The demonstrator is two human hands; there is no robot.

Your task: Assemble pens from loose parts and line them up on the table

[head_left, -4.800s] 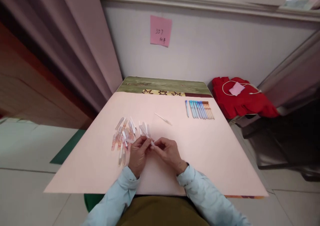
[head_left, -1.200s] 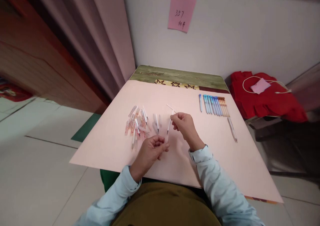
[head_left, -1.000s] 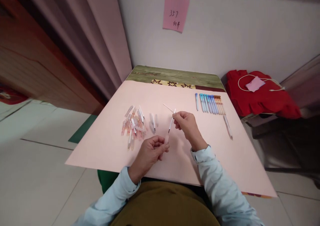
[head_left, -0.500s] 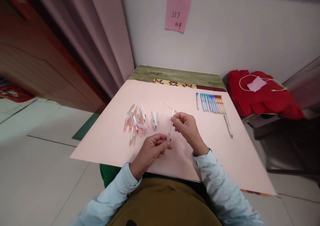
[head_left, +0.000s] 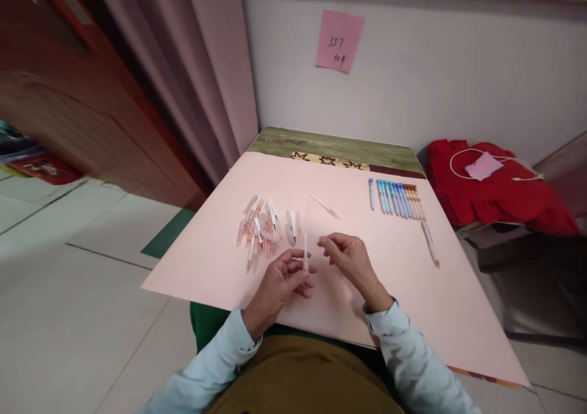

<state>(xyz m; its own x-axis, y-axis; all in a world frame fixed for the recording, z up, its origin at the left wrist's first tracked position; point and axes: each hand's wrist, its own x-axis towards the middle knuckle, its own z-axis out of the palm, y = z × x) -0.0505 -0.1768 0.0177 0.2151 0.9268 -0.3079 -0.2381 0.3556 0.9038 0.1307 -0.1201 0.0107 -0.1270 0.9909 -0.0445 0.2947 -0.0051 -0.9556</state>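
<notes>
My left hand (head_left: 285, 279) is closed, pinching a slim white pen refill (head_left: 306, 246) that stands nearly upright. A translucent pen part seems to be around its lower end, mostly hidden by the fingers. To the right, my right hand (head_left: 346, 256) hovers apart from it, fingers curled together, with nothing visible in them. Beyond the hands, another white refill with a clear piece (head_left: 326, 207) lies slantwise on the table. Left of it are a few separate pen parts (head_left: 294, 225) and a loose heap of clear and pinkish pen parts (head_left: 258, 227), with white refills among them.
A row of blue, purple and brown-topped pens (head_left: 398, 199) lies at the table's back right, with a pale pen (head_left: 430, 244) below it. The pale tabletop (head_left: 197, 249) meets a white wall. Red cloth (head_left: 499, 203) with a white cable is off to the right.
My right hand has let go of the refill's upper end and drawn slightly away. The left hand keeps the refill, now more upright. The whole view has shifted a little.
</notes>
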